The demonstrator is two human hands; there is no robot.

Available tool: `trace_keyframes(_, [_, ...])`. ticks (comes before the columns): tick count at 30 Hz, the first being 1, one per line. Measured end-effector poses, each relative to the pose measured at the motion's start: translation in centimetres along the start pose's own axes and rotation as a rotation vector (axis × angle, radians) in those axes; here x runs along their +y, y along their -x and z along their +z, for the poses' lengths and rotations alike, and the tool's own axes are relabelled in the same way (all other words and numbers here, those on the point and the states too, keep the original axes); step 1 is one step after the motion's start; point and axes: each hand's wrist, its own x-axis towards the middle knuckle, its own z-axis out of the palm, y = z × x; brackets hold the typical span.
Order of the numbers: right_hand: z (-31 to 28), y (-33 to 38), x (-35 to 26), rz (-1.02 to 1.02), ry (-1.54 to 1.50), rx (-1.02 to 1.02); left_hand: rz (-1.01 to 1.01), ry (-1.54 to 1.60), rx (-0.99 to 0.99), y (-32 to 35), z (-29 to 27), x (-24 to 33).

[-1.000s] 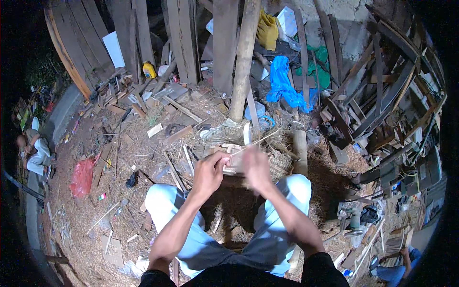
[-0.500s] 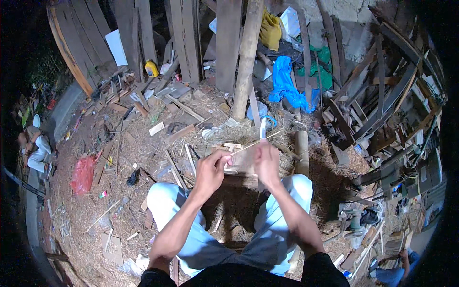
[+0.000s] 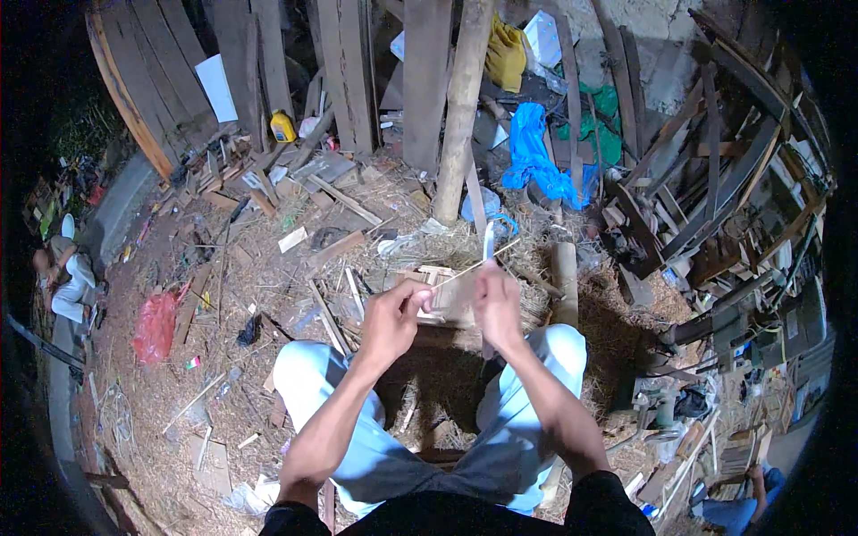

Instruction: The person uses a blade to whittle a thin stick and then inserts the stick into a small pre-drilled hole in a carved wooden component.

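Since a second ago, the knife (image 3: pixel 489 239) has been moved farther right of the wooden pole (image 3: pixel 461 116), carried by the fingers (image 3: pixel 493 279) of the right hand (image 3: pixel 498 306). A longer stretch of thin stick (image 3: pixel 454 276) has been bared on the pole's near side.

The right hand (image 3: pixel 497 308) is looking blurred and is covering part of the knife (image 3: pixel 489 239), while the left hand (image 3: pixel 391 317) is hiding one end of the thin stick (image 3: pixel 456 276). The lower edge is cutting off the black shirt (image 3: pixel 447 514) and another person (image 3: pixel 733 511).
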Motion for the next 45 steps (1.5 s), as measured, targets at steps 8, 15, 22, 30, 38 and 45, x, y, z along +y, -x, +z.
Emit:
trace_keyframes(8, [0.3,0.4,-0.6,-0.165,0.270,-0.019,0.034,0.015,-0.013,-0.1,0.4,-0.4])
trace_keyframes(15, [0.9,0.6,-0.1,-0.376,0.339,-0.047,-0.014,0.010,-0.050,-0.2,-0.1,0.1])
trace_keyframes(22, [0.4,0.5,-1.9,-0.120,0.104,0.001,-0.015,0.049,-0.059,-0.2,0.1,-0.2])
trace_keyframes(30, [0.8,1.2,-2.5,-0.103,0.093,-0.105,-0.028,0.127,-0.050,-0.2,-0.2,-0.2])
trace_keyframes(38, [1.5,1.6,0.6,-0.283,0.243,-0.136,-0.023,0.042,-0.061,-0.3,0.1,-0.3])
trace_keyframes(45, [0.9,0.9,-1.4,0.028,0.200,-0.105,0.017,-0.016,-0.040,-0.3,0.1,-1.1])
